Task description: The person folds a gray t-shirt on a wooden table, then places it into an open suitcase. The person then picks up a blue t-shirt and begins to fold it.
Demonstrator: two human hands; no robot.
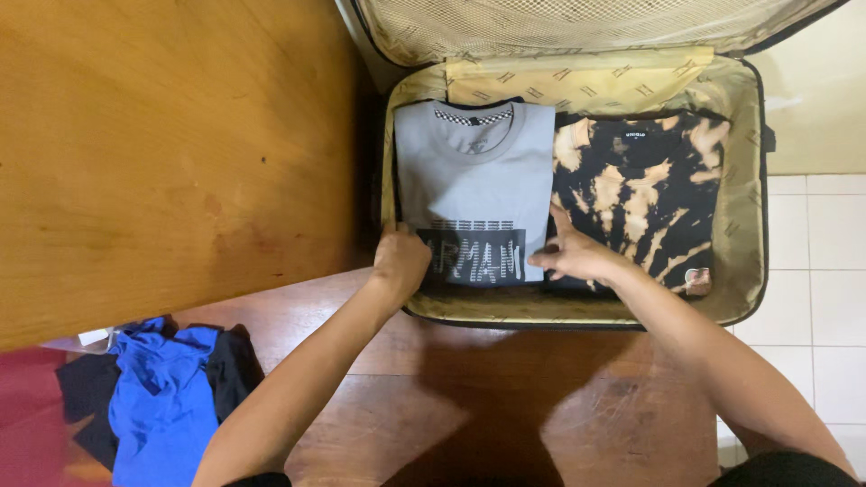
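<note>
Overhead, the largest item is the wooden tabletop [162, 153] along the left, with a darker wooden surface [505, 397] below it carrying the open suitcase [744, 180]. The case lies flat, its mesh-lined lid [577, 22] thrown back at the top and its beige lining exposed. Inside, two folded shirts sit side by side, edges touching: a grey T-shirt [478, 171] on the left and a black bleach-patterned T-shirt [645, 194] on the right. A loose heap of blue and black clothing [162, 397] lies well apart at lower left.

The person's left hand [400, 261] is curled closed over the grey shirt's lower left corner, against the case wall; whether the fingers pinch cloth or merely press it cannot be told. The right hand [577, 255] rests at the seam between the two shirts, fingers loosely extended, on the grey shirt's lower right edge, gripping nothing firmly.

Judgement: the grey shirt is being seated. Done well, both hands should press evenly, keep the fold square to the wall, and avoid dragging the neighbouring shirt's edge.
</note>
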